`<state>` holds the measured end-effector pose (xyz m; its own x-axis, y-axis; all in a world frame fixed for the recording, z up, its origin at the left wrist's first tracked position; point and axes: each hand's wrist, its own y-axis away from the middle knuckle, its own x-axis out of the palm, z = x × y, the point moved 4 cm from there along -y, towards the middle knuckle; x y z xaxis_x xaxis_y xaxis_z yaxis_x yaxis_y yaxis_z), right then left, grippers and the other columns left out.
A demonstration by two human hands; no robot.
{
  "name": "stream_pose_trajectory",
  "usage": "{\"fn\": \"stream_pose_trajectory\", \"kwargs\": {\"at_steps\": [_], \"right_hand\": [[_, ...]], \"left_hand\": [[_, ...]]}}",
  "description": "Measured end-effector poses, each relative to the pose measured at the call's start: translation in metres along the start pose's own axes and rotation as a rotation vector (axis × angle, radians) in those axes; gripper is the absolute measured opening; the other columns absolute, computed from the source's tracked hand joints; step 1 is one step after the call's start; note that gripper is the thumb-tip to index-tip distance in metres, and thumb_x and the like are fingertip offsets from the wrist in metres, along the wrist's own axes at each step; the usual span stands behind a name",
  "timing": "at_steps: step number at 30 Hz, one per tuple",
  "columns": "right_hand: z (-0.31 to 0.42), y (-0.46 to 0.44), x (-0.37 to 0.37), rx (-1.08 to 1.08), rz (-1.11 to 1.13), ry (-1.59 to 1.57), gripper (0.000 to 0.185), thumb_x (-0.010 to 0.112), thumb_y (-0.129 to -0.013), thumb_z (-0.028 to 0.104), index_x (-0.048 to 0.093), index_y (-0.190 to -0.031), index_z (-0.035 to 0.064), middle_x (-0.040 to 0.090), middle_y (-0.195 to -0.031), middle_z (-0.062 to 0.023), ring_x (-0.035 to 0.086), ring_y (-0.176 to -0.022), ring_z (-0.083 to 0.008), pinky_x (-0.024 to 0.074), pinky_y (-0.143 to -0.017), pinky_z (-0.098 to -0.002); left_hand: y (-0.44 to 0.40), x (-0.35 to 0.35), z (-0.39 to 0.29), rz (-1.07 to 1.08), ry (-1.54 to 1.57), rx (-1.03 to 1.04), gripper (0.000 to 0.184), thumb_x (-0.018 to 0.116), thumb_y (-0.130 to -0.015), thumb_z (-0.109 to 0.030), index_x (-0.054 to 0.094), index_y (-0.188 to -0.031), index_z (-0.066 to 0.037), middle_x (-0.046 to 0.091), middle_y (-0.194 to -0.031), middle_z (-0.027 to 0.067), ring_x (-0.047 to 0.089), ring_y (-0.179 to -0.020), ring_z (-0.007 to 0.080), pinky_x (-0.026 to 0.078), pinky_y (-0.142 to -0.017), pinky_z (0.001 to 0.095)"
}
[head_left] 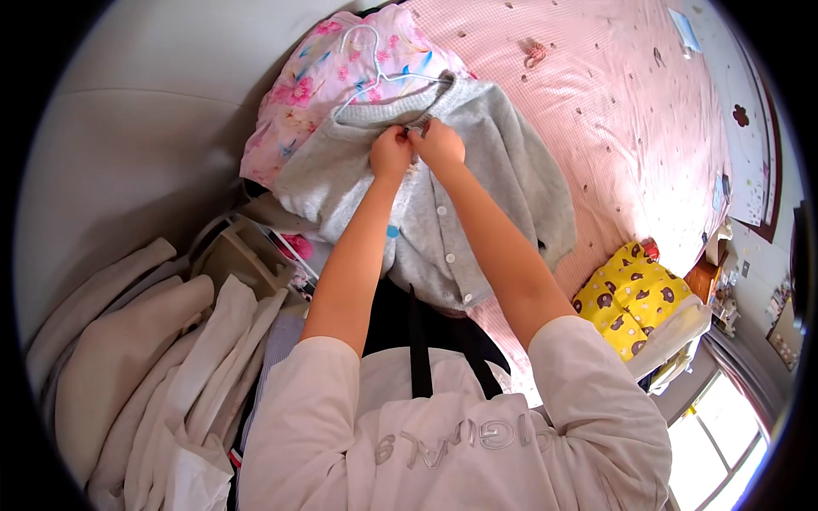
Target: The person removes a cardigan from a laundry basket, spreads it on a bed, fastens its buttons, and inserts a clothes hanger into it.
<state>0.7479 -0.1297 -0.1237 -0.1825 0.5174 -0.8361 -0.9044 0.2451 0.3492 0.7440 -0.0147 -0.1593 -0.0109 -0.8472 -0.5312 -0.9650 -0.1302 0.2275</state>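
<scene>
A: Which step is being performed?

B: By judgement, the upper front closure is being worked. The left hand and the right hand are meeting just below the neckline of the grey cardigan, each pinching the front edge between thumb and fingers. The fingertips are hiding any fastener there, so its engagement cannot be told.

A: Where is the garment lying?

B: It is resting on the pink bedspread, partly overlapping the floral fabric. A white hanger is spanning the neck opening, its hook projecting away from the person.

A: What is the next move calling for?

B: Probably, it is calling for one hand to be steadying the band while the other is guiding the closure, without stretching the knit.

A: Which materials are showing?

B: The knit is appearing soft and slightly fuzzy, with a ribbed neckband. Round, pale buttons are lining the front below the hands. The hanger is presenting a thin, smooth, bent profile; the bedspread is displaying a fine check with scattered dark motifs.
</scene>
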Motion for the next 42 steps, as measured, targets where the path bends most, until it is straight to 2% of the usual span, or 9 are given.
{"fn": "stream_pose_trajectory", "kwargs": {"at_steps": [5, 8, 12, 25, 32, 35, 38, 41, 42], "right_hand": [[0.003, -0.005, 0.014, -0.118, 0.048, 0.021, 0.027, 0.050, -0.074, 0.030, 0.059, -0.080, 0.0054, 0.060, -0.076, -0.0156, 0.058, -0.074, -0.0318, 0.0460, -0.067, -0.0402], [-0.008, -0.012, 0.020, -0.223, 0.072, -0.121, 0.022, 0.047, -0.076, 0.024, 0.059, -0.078, 0.0052, 0.060, -0.072, -0.0157, 0.058, -0.069, -0.0324, 0.0450, -0.062, -0.0408], [-0.019, -0.030, 0.020, -0.293, 0.135, -0.264, 0.020, 0.045, -0.075, 0.018, 0.059, -0.075, 0.0031, 0.060, -0.067, -0.0139, 0.057, -0.062, -0.0289, 0.0443, -0.059, -0.0378], [-0.013, -0.010, 0.024, -0.057, 0.409, -0.628, 0.028, 0.047, -0.074, 0.025, 0.058, -0.065, 0.0010, 0.056, -0.058, -0.0129, 0.055, -0.059, -0.0237, 0.0431, -0.056, -0.0339], [0.002, -0.003, 0.020, -0.211, 0.180, -0.094, 0.036, 0.048, -0.075, 0.034, 0.061, -0.073, 0.0010, 0.060, -0.068, -0.0161, 0.059, -0.065, -0.0276, 0.0452, -0.061, -0.0360], [-0.002, 0.004, 0.011, -0.258, 0.171, -0.273, 0.034, 0.045, -0.075, 0.030, 0.060, -0.072, 0.0007, 0.059, -0.076, -0.0196, 0.057, -0.075, -0.0338, 0.0444, -0.068, -0.0414], [-0.009, 0.010, 0.012, -0.328, 0.178, -0.290, 0.031, 0.043, -0.079, 0.026, 0.059, -0.069, 0.0009, 0.059, -0.070, -0.0173, 0.058, -0.067, -0.0306, 0.0452, -0.062, -0.0387], [-0.009, 0.022, 0.007, -0.256, 0.334, -0.534, 0.030, 0.045, -0.081, 0.024, 0.057, -0.067, 0.0005, 0.058, -0.061, -0.0140, 0.058, -0.057, -0.0243, 0.0447, -0.055, -0.0343], [-0.006, 0.022, 0.004, -0.306, 0.294, -0.533, 0.030, 0.046, -0.081, 0.025, 0.057, -0.067, 0.0005, 0.058, -0.060, -0.0130, 0.057, -0.055, -0.0224, 0.0443, -0.053, -0.0328]], "left_hand": [[-0.004, -0.001, 0.003, 0.053, 0.028, 0.087, 0.017, 0.057, -0.070, -0.014, 0.060, -0.083, -0.003, 0.062, -0.069, 0.0100, 0.059, -0.063, 0.0219, 0.045, -0.056, 0.0320], [-0.012, 0.017, 0.035, 0.356, 0.552, -0.035, 0.020, 0.052, -0.079, -0.011, 0.057, -0.095, -0.002, 0.060, -0.072, 0.0062, 0.060, -0.067, 0.0161, 0.045, -0.057, 0.0246], [-0.011, 0.011, 0.037, 0.457, 0.728, -0.257, 0.023, 0.051, -0.083, -0.014, 0.052, -0.101, 0.000, 0.059, -0.079, 0.0058, 0.060, -0.069, 0.0153, 0.045, -0.059, 0.0222], [0.000, 0.001, 0.023, 0.376, 0.610, -0.238, 0.014, 0.056, -0.078, -0.011, 0.055, -0.084, 0.001, 0.059, -0.068, 0.0055, 0.056, -0.054, 0.0117, 0.042, -0.047, 0.0191], [0.038, -0.018, -0.007, -0.153, 0.166, 0.052, 0.016, 0.060, -0.073, -0.017, 0.058, -0.072, -0.002, 0.060, -0.064, 0.0124, 0.059, -0.057, 0.0235, 0.044, -0.054, 0.0324], [0.039, -0.015, -0.008, -0.125, 0.226, 0.037, 0.014, 0.058, -0.076, -0.013, 0.058, -0.075, 0.001, 0.059, -0.061, 0.0073, 0.056, -0.053, 0.0121, 0.044, -0.052, 0.0245], [0.037, -0.009, 0.006, 0.049, 0.305, -0.015, 0.019, 0.059, -0.074, -0.018, 0.056, -0.071, 0.000, 0.059, -0.063, 0.0126, 0.057, -0.055, 0.0234, 0.044, -0.053, 0.0333], [0.039, -0.028, -0.013, 0.052, 0.022, 0.190, 0.019, 0.057, -0.077, -0.018, 0.055, -0.072, 0.000, 0.058, -0.062, 0.0089, 0.055, -0.052, 0.0187, 0.043, -0.049, 0.0306], [0.038, -0.029, -0.010, 0.120, 0.250, 0.045, 0.017, 0.055, -0.079, -0.018, 0.055, -0.074, -0.002, 0.057, -0.062, 0.0064, 0.054, -0.053, 0.0156, 0.042, -0.050, 0.0277]]}}
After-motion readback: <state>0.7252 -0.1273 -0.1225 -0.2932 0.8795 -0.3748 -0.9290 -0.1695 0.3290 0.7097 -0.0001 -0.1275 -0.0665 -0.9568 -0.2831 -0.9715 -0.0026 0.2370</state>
